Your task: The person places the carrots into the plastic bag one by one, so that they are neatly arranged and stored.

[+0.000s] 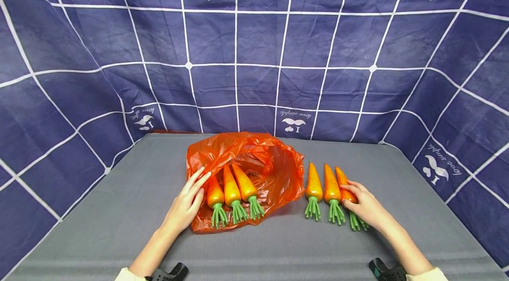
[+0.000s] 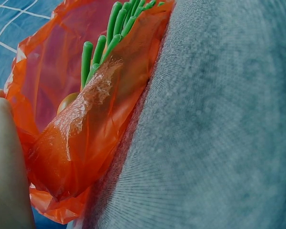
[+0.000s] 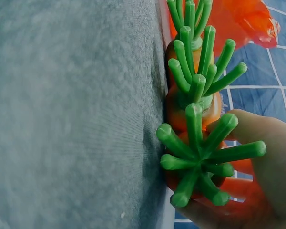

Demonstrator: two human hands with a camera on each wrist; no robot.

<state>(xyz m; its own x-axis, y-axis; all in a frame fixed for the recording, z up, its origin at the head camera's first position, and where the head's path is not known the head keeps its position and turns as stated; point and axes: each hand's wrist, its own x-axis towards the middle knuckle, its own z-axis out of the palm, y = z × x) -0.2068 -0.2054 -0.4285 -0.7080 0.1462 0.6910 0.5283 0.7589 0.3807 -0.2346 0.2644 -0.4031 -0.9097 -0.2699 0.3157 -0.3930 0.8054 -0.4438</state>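
Note:
A thin red-orange plastic bag lies with its mouth facing me. Inside its mouth are three orange carrots, their green stalks pointing towards me. My left hand rests at the bag's left side, fingers extended against the film; in the left wrist view the plastic partly covers the carrots. To the right of the bag, three more carrots lie in a row. My right hand grips the rightmost carrot by its thick end, with thumb and fingers on either side; its stalks show in the right wrist view.
The grey tabletop extends around the bag and carrots. Dark blue cloth with white lines hangs at the back and both sides. The left carrot of the right-hand row lies close to the bag's right edge.

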